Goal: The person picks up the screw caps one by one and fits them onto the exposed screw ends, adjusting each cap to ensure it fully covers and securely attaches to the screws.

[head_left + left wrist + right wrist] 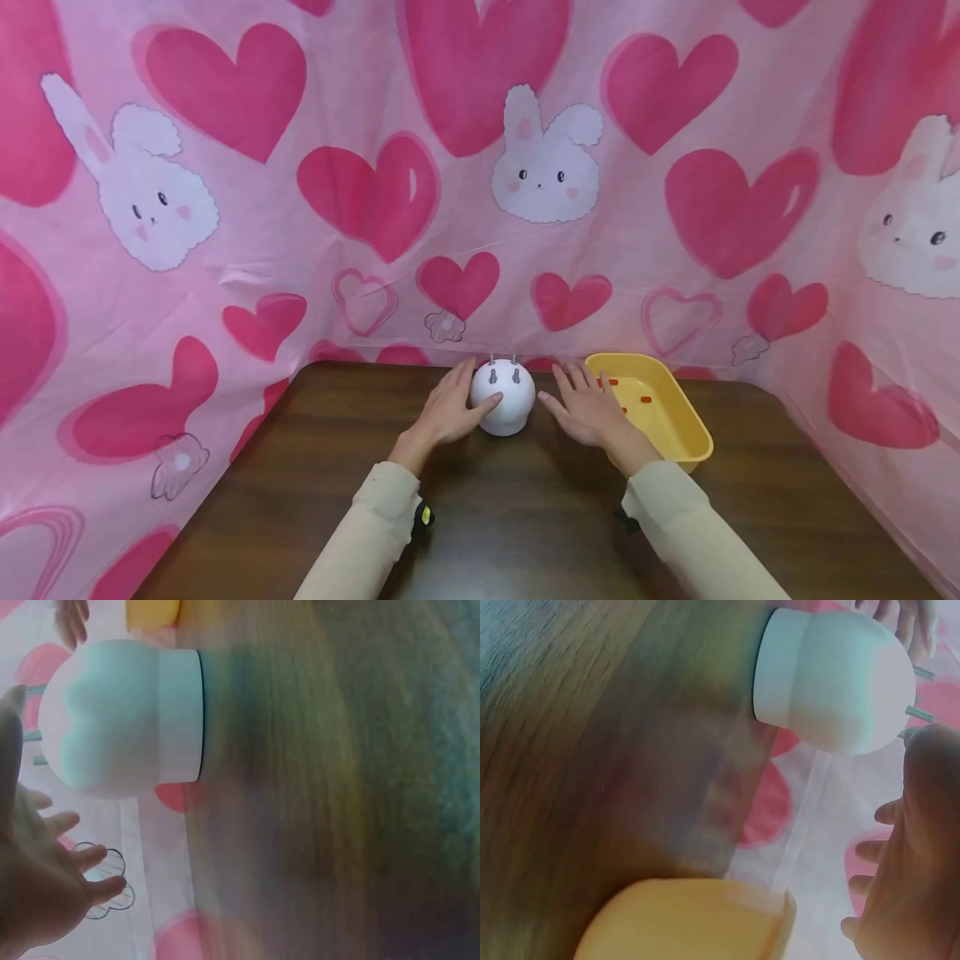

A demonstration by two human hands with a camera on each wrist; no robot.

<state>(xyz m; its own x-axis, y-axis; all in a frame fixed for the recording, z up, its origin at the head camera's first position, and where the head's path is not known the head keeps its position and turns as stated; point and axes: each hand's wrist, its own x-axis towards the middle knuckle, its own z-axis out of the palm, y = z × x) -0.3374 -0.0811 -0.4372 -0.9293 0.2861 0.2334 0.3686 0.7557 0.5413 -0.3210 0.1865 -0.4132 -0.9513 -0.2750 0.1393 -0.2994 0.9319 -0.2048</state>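
A white rounded body [513, 408] stands upright on the dark wood-grained worktop [495, 517], towards its far edge and between the two hands. It is smooth and nearly ball-shaped above, narrowing below into a short, straight-sided base [180, 716], whose bottom edge shows as a thin dark line in the left wrist view. The surface is plain, softly shaded on the lower part, and takes a pale green tint in both wrist views. From its top rise grey metal pins [516, 377], short, slim and set apart: two in front and two behind, as the head view has them. The left hand [447, 410] is beside it, the grip wide, fingers stretched forward and thumb across the body's near side in the head view; whether the thumb touches it I cannot tell. The right hand [588, 412] lies on the other side with its grip wide too, fingers spread, a visible gap between thumb and body. Just right of that hand, and partly covered by it, sits a yellow tray [693, 417] with rounded corners, holding a few small red-orange pieces [646, 400]. A pink cloth [637, 233] printed with hearts and rabbits hangs behind.
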